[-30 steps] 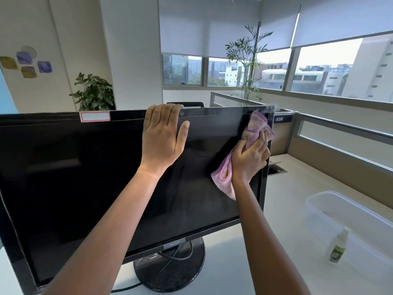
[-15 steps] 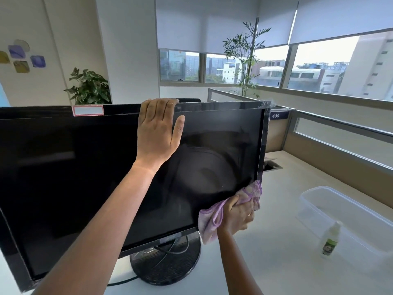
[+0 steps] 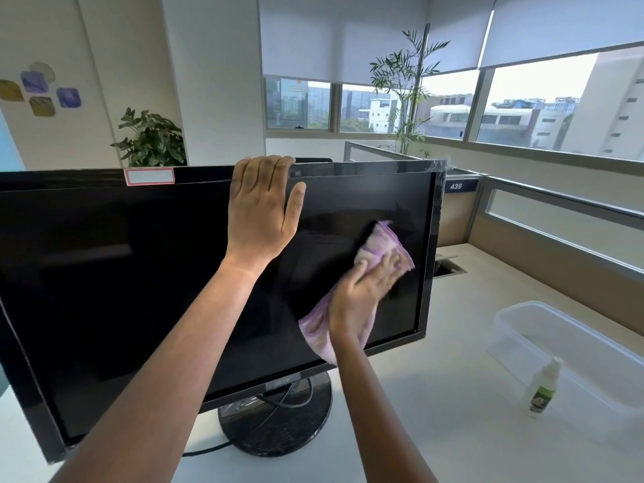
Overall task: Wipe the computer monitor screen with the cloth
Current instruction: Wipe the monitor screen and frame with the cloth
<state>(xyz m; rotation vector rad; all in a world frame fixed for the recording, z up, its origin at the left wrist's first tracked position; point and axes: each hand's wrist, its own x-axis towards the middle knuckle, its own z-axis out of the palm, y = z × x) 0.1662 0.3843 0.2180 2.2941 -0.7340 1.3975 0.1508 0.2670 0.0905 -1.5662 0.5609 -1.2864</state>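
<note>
A large black monitor (image 3: 122, 280) with a dark screen stands on a round base on the white desk. My left hand (image 3: 259, 210) grips its top edge near the middle, fingers hooked over the bezel and thumb lying on the glass. My right hand (image 3: 362, 294) presses a crumpled pink cloth (image 3: 378, 244) flat against the right part of the screen, about mid-height. The cloth trails below my wrist to the lower bezel. The hand is motion-blurred.
A small white spray bottle (image 3: 542, 388) stands on the desk (image 3: 435, 406) at the right, beside a clear plastic tub (image 3: 599, 374). Cables run from the monitor base (image 3: 275, 420). A low partition and windows lie behind.
My right hand swept the cloth from the screen's top right corner down to its bottom right corner, then back up and leftward to mid-height. My left hand has kept its hold on the top edge.
</note>
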